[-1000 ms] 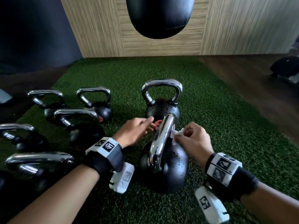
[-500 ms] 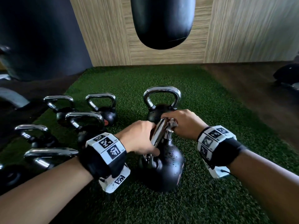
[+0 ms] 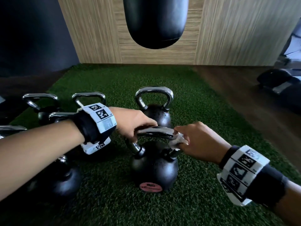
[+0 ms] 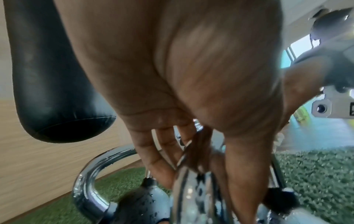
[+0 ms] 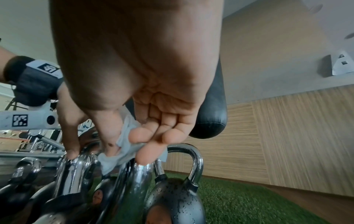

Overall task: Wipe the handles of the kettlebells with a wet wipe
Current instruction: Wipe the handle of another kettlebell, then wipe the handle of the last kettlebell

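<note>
A black kettlebell (image 3: 153, 170) with a chrome handle (image 3: 154, 131) stands on the green turf in front of me. My left hand (image 3: 140, 129) grips the left part of that handle from above; in the left wrist view its fingers (image 4: 153, 153) curl round the chrome handle (image 4: 184, 192). My right hand (image 3: 182, 141) pinches a crumpled white wet wipe (image 3: 177, 141) against the handle's right corner. In the right wrist view, thumb and fingers squeeze the wet wipe (image 5: 124, 148) on the chrome handle (image 5: 141, 174). A second kettlebell (image 3: 157, 115) stands just behind.
Several more chrome-handled kettlebells (image 3: 88, 97) crowd the turf (image 3: 203, 185) on the left. A black punch bag (image 3: 154, 22) hangs above the far turf before a wood-panel wall. Dark wooden floor (image 3: 228, 95) and dark gym equipment (image 3: 280, 82) lie to the right.
The near kettlebell has turned, so its handle now runs left to right instead of end-on. My right hand with the wipe slid to the handle's right corner; my left hand keeps its grip.
</note>
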